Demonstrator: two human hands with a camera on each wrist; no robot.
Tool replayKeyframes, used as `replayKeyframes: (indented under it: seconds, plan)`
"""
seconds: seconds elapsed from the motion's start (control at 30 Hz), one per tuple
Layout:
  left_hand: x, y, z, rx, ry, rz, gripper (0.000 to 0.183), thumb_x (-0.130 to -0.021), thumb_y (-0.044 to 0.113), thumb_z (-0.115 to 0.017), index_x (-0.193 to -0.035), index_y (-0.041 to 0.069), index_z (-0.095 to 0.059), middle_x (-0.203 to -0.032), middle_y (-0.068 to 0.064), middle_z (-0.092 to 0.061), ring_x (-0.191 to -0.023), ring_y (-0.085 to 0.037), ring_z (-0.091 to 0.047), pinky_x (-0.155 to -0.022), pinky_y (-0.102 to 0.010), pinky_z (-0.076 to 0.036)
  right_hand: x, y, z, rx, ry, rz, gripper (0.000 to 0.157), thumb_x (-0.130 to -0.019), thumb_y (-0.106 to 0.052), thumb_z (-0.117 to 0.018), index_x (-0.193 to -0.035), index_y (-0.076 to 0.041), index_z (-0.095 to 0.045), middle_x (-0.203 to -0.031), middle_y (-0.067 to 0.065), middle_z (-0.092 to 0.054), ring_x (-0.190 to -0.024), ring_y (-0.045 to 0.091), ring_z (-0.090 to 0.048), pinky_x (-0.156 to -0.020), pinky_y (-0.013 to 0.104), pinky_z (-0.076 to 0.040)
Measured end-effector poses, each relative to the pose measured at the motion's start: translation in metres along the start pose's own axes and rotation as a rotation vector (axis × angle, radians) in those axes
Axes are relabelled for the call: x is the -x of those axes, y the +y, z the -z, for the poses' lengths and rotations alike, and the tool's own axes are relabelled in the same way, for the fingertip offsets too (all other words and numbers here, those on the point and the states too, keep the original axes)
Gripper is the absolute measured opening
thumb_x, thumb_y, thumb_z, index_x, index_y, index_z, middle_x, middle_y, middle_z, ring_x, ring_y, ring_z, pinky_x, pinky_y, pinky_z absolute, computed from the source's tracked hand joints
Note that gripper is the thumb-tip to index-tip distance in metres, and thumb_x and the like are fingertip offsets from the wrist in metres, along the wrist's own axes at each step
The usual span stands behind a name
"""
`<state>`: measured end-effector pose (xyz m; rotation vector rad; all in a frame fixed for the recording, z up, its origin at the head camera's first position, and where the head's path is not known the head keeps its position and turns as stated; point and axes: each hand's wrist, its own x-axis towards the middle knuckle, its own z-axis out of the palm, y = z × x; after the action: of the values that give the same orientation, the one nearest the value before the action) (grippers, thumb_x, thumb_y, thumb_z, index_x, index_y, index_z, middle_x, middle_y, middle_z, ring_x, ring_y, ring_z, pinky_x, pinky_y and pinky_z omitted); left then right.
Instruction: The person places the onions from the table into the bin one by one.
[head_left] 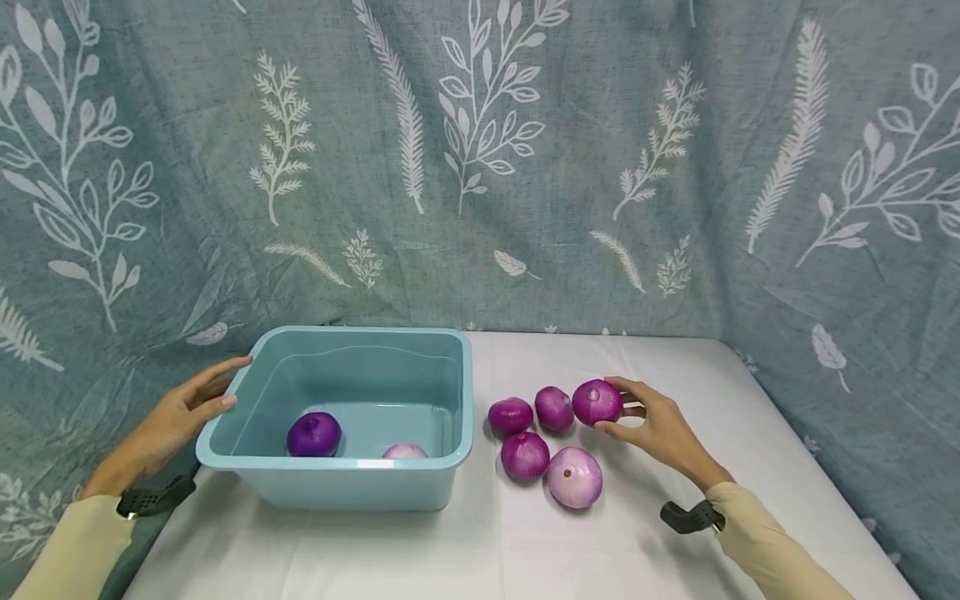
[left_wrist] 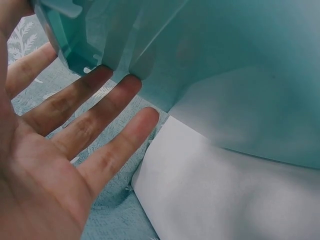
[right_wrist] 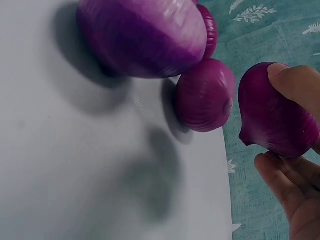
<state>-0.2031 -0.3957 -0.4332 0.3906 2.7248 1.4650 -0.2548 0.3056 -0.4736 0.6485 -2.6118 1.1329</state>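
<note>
On the right, my right hand [head_left: 651, 421] pinches a red onion [head_left: 597, 402] between thumb and fingers. The right wrist view shows this held onion [right_wrist: 272, 112] with its pointed end free, raised above the table. My left hand [head_left: 176, 421] touches the left rim of a light blue plastic tub [head_left: 322, 486], its fingers [left_wrist: 112, 142] fairly straight along the outer side. Inside the tub lie a dark purple onion [head_left: 313, 434] and a paler onion [head_left: 405, 451], partly hidden by the front wall.
Right of the tub, several onions sit close together: a flattish one [head_left: 511, 416], a round one [head_left: 553, 409], another purple one [head_left: 525, 457] and a large pale one [head_left: 574, 477]. A white cloth [head_left: 525, 550] covers the table. Patterned blue-green fabric [head_left: 570, 167] hangs behind and at the sides.
</note>
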Motion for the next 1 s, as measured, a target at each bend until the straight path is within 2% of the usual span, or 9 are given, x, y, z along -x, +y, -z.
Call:
replayKeyframes:
  seconds: [0.07,0.17,0.27,0.3,0.33,0.5,0.57,0.73,1.0]
  plan:
    - [0.001,0.0,0.0,0.002,-0.004,0.002,0.062,-0.111,0.029,-0.05,-0.166,0.031,-0.023,-0.166,-0.023,-0.023,-0.144,-0.053,-0.031,-0.101,-0.066,-0.046,-0.001,-0.003,0.0,-0.017,-0.002,0.01,0.074,-0.081,-0.03,-0.091,-0.143,-0.006,-0.058,-0.132,0.01,-0.065,-0.102,0.025,-0.07,-0.088,0.03,-0.059]
    - [0.003,-0.001,0.0,0.005,-0.004,-0.006,0.061,-0.111,0.026,-0.051,-0.166,0.029,-0.024,-0.166,-0.022,-0.024,-0.144,-0.034,-0.039,-0.099,-0.042,-0.053,-0.003,-0.008,-0.001,-0.041,-0.004,0.017,0.074,-0.08,-0.028,-0.092,-0.143,-0.007,-0.058,-0.132,0.008,-0.065,-0.103,0.025,-0.07,-0.089,0.028,-0.058]
    - [0.003,-0.002,0.0,0.015,-0.003,-0.012,0.061,-0.111,0.024,-0.051,-0.166,0.028,-0.025,-0.166,-0.02,-0.024,-0.14,-0.018,-0.041,-0.09,-0.021,-0.05,-0.005,-0.015,-0.001,-0.048,-0.005,0.025,0.073,-0.08,-0.028,-0.091,-0.143,-0.009,-0.058,-0.132,0.006,-0.065,-0.104,0.023,-0.069,-0.09,0.027,-0.058]
    - [0.003,-0.002,0.0,0.016,-0.002,-0.013,0.061,-0.111,0.023,-0.051,-0.166,0.028,-0.025,-0.166,-0.021,-0.024,-0.14,-0.018,-0.041,-0.09,-0.019,-0.049,-0.006,-0.018,-0.001,-0.052,-0.005,0.028,0.073,-0.08,-0.029,-0.091,-0.143,-0.01,-0.059,-0.132,0.006,-0.065,-0.105,0.023,-0.069,-0.09,0.026,-0.057]
    - [0.003,-0.002,0.0,0.017,-0.002,-0.012,0.061,-0.111,0.023,-0.051,-0.166,0.028,-0.025,-0.166,-0.021,-0.024,-0.141,-0.022,-0.041,-0.092,-0.024,-0.05,-0.006,-0.026,-0.001,-0.053,-0.006,0.029,0.073,-0.081,-0.026,-0.091,-0.143,-0.009,-0.058,-0.132,0.007,-0.065,-0.105,0.024,-0.068,-0.091,0.028,-0.058]
    - [0.002,-0.001,0.0,-0.001,-0.001,-0.006,0.061,-0.111,0.024,-0.051,-0.166,0.029,-0.024,-0.166,-0.022,-0.024,-0.143,-0.042,-0.037,-0.094,-0.031,-0.051,-0.012,-0.037,-0.003,-0.07,-0.012,0.052,0.072,-0.081,-0.025,-0.091,-0.143,-0.009,-0.058,-0.133,0.006,-0.064,-0.107,0.024,-0.067,-0.092,0.026,-0.057]
    - [0.003,-0.001,0.0,-0.001,-0.001,-0.006,0.061,-0.111,0.025,-0.051,-0.166,0.029,-0.024,-0.166,-0.021,-0.024,-0.143,-0.037,-0.039,-0.092,-0.025,-0.049,-0.014,-0.036,-0.005,-0.081,-0.014,0.064,0.073,-0.08,-0.026,-0.092,-0.143,-0.01,-0.059,-0.133,0.004,-0.064,-0.108,0.024,-0.067,-0.092,0.024,-0.056]
    - [0.002,0.0,0.001,0.006,-0.005,-0.004,0.061,-0.111,0.025,-0.051,-0.166,0.029,-0.024,-0.166,-0.021,-0.024,-0.141,-0.023,-0.04,-0.091,-0.022,-0.049,-0.02,-0.047,-0.009,-0.102,-0.02,0.083,0.072,-0.08,-0.026,-0.092,-0.142,-0.011,-0.059,-0.131,0.001,-0.065,-0.106,0.023,-0.067,-0.092,0.025,-0.056]
    - [0.001,0.001,0.001,-0.003,-0.003,-0.013,0.061,-0.111,0.025,-0.051,-0.166,0.029,-0.024,-0.166,-0.022,-0.025,-0.14,-0.023,-0.041,-0.091,-0.022,-0.049,-0.028,-0.061,-0.015,-0.119,-0.028,0.112,0.073,-0.079,-0.016,-0.092,-0.143,-0.008,-0.058,-0.131,0.007,-0.065,-0.106,0.026,-0.069,-0.092,0.024,-0.056]
